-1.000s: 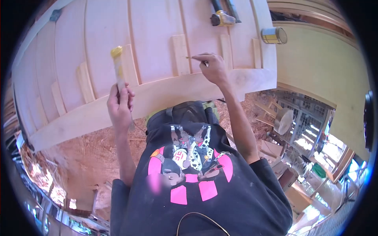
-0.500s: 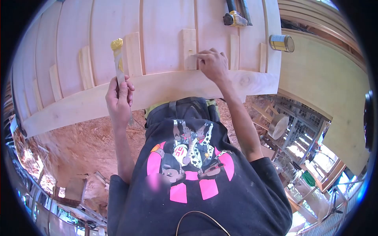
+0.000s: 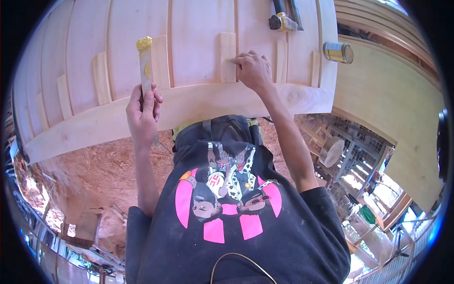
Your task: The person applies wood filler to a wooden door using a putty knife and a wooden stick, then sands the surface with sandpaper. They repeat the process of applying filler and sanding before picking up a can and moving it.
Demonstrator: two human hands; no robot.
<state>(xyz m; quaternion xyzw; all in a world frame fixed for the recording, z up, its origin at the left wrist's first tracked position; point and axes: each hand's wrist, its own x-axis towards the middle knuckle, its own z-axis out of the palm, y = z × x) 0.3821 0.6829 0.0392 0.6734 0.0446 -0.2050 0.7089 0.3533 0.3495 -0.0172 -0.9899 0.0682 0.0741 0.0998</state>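
Observation:
My left hand [image 3: 143,111] is closed around a flat, pale stick [image 3: 145,71] held upright, with a lump of yellow putty [image 3: 144,43] on its top end and a yellow smear along its side. My right hand [image 3: 255,71] is closed, its fingertips at the right edge of a short wooden block [image 3: 228,56] on the panel [image 3: 198,42]. Anything pinched in those fingers is too small to make out. The earlier yellow spot on this block is now mostly hidden at the fingertips.
Several similar wooden strips [image 3: 101,78] stand along the panel's near rail [image 3: 189,102]. A hammer-like tool with yellow tape [image 3: 284,22] lies at the top right. A small tin [image 3: 338,52] rests on its side by the panel's right edge, beside a plywood sheet [image 3: 388,85].
My right hand has shifted slightly up and left, its fingertips now over the block. The stick in my left hand has risen a little.

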